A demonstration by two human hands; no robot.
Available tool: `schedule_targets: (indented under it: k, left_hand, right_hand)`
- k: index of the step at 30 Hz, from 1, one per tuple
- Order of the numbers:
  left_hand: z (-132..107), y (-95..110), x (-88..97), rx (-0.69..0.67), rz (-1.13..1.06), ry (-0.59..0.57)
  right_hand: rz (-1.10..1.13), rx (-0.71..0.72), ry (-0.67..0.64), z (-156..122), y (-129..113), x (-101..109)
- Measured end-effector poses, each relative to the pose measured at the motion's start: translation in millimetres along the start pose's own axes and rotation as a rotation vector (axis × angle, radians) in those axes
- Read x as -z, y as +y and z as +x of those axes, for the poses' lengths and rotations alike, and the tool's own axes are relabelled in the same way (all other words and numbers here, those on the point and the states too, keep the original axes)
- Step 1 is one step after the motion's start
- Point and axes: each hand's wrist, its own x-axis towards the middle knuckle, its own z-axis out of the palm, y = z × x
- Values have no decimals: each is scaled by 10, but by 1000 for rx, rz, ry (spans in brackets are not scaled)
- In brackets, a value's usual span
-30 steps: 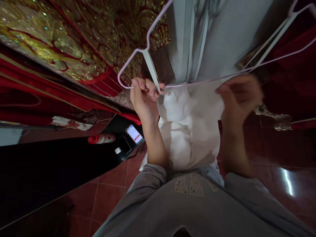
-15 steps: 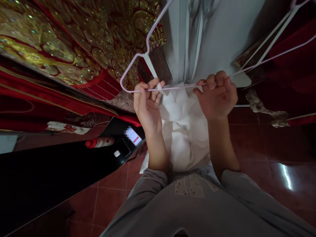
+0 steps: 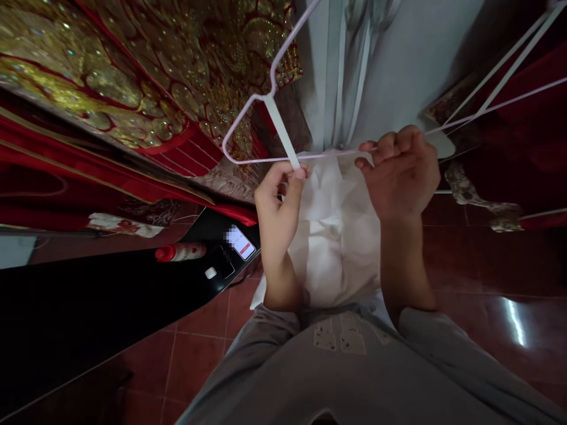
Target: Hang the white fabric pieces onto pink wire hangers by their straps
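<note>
A thin pink hanger (image 3: 259,160) crosses in front of me, its hook end rising toward the top. From its neck a white strap (image 3: 282,130) runs down over the lower bar. My left hand (image 3: 280,215) pinches the strap's lower end between thumb and finger, just below that bar. Curled fingers of my right hand (image 3: 401,174) grip the bar further right, with the thumb apart. Between my forearms a white garment (image 3: 328,260) hangs down toward my body; where the strap joins it is hidden by my left hand.
Gold-sequined red garments (image 3: 163,77) hang at left, and dark red clothing (image 3: 527,153) at right. On a black table (image 3: 97,307) lie a red-capped bottle (image 3: 181,252), a lit phone (image 3: 241,242), a dark phone (image 3: 225,264) and a small white case (image 3: 211,273).
My left hand has let go of the hanger bar and now pinches the strap, pulling it taut. The hanger and my right hand have shifted slightly right.
</note>
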Motion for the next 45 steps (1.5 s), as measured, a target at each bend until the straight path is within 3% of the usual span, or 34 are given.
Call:
schedule_targets:
  k: [4,9,13,16,18,23,26,29,31,36,38,43,45]
  left_hand:
    - [37,180,42,67,-168,-98]
    - [344,229,180,31,-527,-9]
    - [476,105,316,-33,-583,248]
    - [400,-51,372,-54,-438,422]
    - [318,-127,351,3,-358,394]
    - [205,-79,44,170,-423,125]
    - [222,-29,-135,122,-469,121]
    - [270,-64,-180,67,-480,132]
    - [305,-109,-160,37,-508,112]
    - [355,-158,-109,25,-531,105]
    - [355,-151,-109,35,-524,113]
    - [328,-157,-142,49,-490,120]
    - [315,-170,-161,43,-469,152]
  right_hand:
    - [-27,59,16,47,48,-14]
    - [-84,103,-3,73,90,-1]
    - [-59,75,-3,33,68,8]
    - [-25,84,-20,23,61,10]
    - [-26,83,-26,30,69,5]
    - [-38,53,-25,27,86,-58]
    - [13,52,-6,-17,76,-101]
    - [-80,53,56,-44,71,-83]
    - [-144,119,190,-28,66,-27]
    - [-133,454,609,119,-12,178]
    - [-167,508,607,169,-58,240]
    - [-353,398,364,164,-94,286]
    - [-426,433,340,133,-86,282]
